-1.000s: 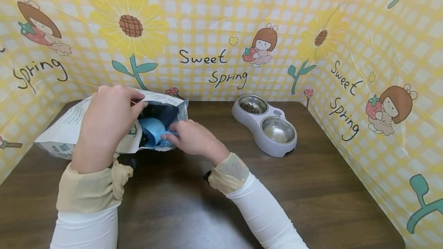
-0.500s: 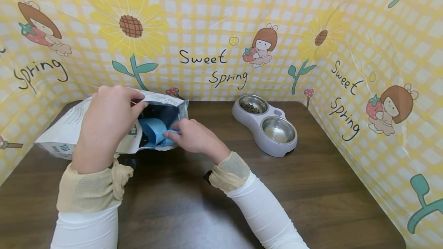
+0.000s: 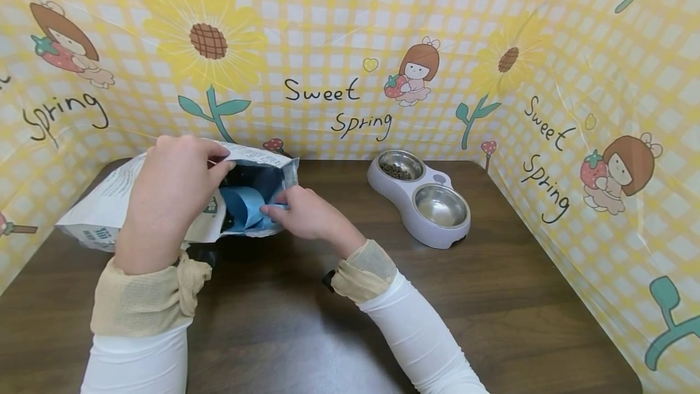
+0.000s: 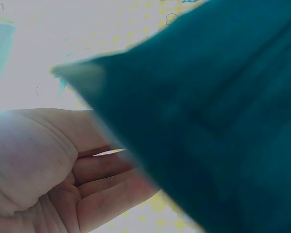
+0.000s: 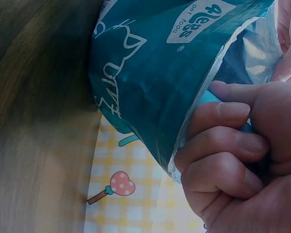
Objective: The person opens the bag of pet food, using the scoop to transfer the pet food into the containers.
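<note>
A pet food bag (image 3: pixel 98 199) lies on its side at the table's left, its mouth facing right. My left hand (image 3: pixel 169 199) pinches the upper edge of that mouth between thumb and fingers, lifting it apart. Inside the mouth sits a blue scoop (image 3: pixel 250 202), partly hidden in the dark interior. Its handle is in my right hand (image 3: pixel 308 214), with the fingers curled round it at the bag's rim. The right wrist view shows the bag's teal side (image 5: pixel 145 73) with a cat outline. In the left wrist view a blurred teal panel (image 4: pixel 208 121) covers part of my fingers.
Right of the bag stands a lavender double pet feeder (image 3: pixel 407 199). Brown kibble (image 3: pixel 395 171) lies in its far steel bowl; the near steel bowl (image 3: pixel 440 205) shows bare metal. A yellow checked cloth (image 3: pixel 339 17) walls the back and sides of the brown wooden table (image 3: pixel 284 333).
My right hand has shifted slightly right and up, and the scoop has turned in the bag's mouth. The left hand keeps its place on the bag's edge.
</note>
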The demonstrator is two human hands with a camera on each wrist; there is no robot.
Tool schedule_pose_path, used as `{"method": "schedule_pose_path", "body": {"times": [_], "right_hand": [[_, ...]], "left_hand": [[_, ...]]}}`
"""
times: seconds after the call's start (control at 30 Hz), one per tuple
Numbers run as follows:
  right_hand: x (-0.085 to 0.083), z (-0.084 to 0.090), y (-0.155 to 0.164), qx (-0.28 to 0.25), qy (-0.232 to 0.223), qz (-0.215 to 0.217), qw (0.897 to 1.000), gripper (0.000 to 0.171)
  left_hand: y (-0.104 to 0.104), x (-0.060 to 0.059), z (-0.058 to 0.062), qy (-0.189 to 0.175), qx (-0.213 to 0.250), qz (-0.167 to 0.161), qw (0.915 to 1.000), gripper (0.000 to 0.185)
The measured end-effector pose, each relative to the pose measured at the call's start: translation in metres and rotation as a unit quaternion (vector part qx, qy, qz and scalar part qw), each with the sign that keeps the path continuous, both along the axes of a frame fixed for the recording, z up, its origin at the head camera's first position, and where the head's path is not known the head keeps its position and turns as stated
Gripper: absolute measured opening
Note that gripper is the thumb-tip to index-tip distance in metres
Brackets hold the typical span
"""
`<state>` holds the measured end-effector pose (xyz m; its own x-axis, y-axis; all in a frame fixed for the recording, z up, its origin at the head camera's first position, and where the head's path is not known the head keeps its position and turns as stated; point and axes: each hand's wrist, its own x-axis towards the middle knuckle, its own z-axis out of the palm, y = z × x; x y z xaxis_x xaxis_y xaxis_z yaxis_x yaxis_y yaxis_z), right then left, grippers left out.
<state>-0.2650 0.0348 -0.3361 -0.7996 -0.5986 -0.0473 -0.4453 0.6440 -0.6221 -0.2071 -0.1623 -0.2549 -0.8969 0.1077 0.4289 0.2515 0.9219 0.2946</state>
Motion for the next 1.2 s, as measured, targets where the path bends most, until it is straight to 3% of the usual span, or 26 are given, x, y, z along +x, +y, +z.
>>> {"method": "schedule_pose_path", "body": {"times": [0.8,1.2], "right_hand": [[-0.004,-0.0017,0.0048,-0.074,-0.097,-0.041,0.992,0.057],[-0.0039,-0.0027,0.0063,-0.099,-0.117,-0.056,0.987,0.057]], "left_hand": [[0.0,0.0003,0.0003,-0.009,-0.003,0.006,0.9999,0.029],[-0.0002,0.0007,0.0007,-0.014,-0.003,0.005,0.9999,0.029]]}}
